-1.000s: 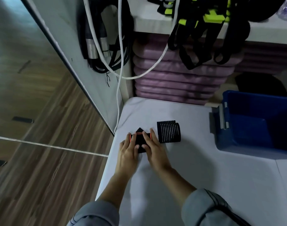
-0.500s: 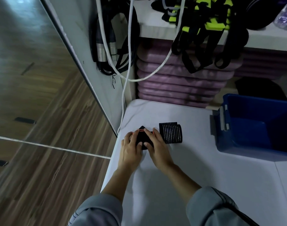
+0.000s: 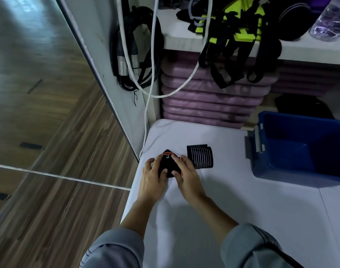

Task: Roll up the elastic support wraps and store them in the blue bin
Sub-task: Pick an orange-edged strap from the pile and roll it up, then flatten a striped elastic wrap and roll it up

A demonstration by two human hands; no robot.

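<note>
head view. since the frame one second before, both hands had closed in on the black elastic wrap with orange edging (image 3: 166, 167). the fingers, then laid flatter across its top, now arched over it. the thumbs had come onto its near face, and more dark fabric showed between the hands. a pointed tail stuck out at the far end.

the left hand (image 3: 152, 176) gripped the left half of the wrap and the right hand (image 3: 186, 175) the right half, each with fingers curled over the top and thumb pressed at the near edge. neither hand was spread wide. this paired grip probably kept the coil tight and square while the last of the band was turned in, since stretch fabric tends to spring loose.

the wrap lay on the white padded table top (image 3: 233, 200), near its left edge. just beside it on the right lay a black ribbed wrap with thin white stripes (image 3: 200, 156), already rolled into a cylinder and likely parked there until stored. the open blue plastic bin (image 3: 269, 136) stood well apart to the right on the same surface. the part of its inside that showed held no wrap. by this reading, rolling was in hand and storing not yet begun. behind, a stack of purple foam mats (image 3: 208, 101) filled the space under a shelf.
</note>
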